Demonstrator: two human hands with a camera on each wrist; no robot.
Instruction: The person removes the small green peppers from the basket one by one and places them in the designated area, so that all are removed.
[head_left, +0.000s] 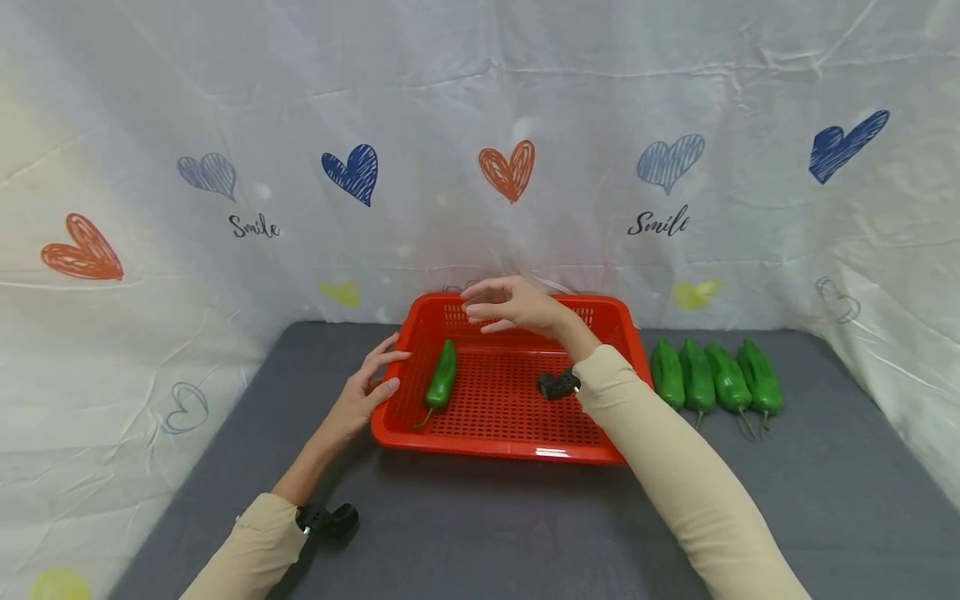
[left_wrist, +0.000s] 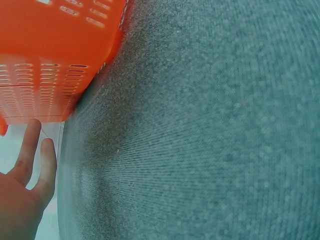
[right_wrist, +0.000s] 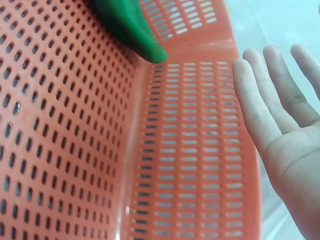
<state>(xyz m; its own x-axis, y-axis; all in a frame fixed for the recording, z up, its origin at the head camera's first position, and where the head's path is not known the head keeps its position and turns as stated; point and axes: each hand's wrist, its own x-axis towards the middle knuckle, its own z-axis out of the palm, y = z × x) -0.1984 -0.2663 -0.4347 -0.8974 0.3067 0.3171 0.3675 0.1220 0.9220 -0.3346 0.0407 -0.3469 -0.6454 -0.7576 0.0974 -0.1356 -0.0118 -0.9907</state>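
Note:
A red plastic basket (head_left: pixel 498 448) with slotted walls sits on the grey table. Inside it, near the left wall, lies one green pepper (head_left: pixel 442 375), its stem pointing toward the front. My left hand (head_left: pixel 365 390) is at the basket's left rim, fingers spread, with fingertips over the edge. Above the back part of the basket hovers my right hand (head_left: pixel 517 305), fingers extended to the left and holding nothing. In the right wrist view, that hand (right_wrist: pixel 295 125) shows loose fingers beside the basket's back wall (right_wrist: pixel 200 135), and the pepper (right_wrist: pixel 131 30) shows at the top.
Several green peppers (head_left: pixel 714 379) lie in a row on the table just right of the basket, stems toward the front. A white cloth (head_left: pixel 450 92) printed with hearts hangs behind the table (head_left: pixel 465 533). Both wrists wear black cameras.

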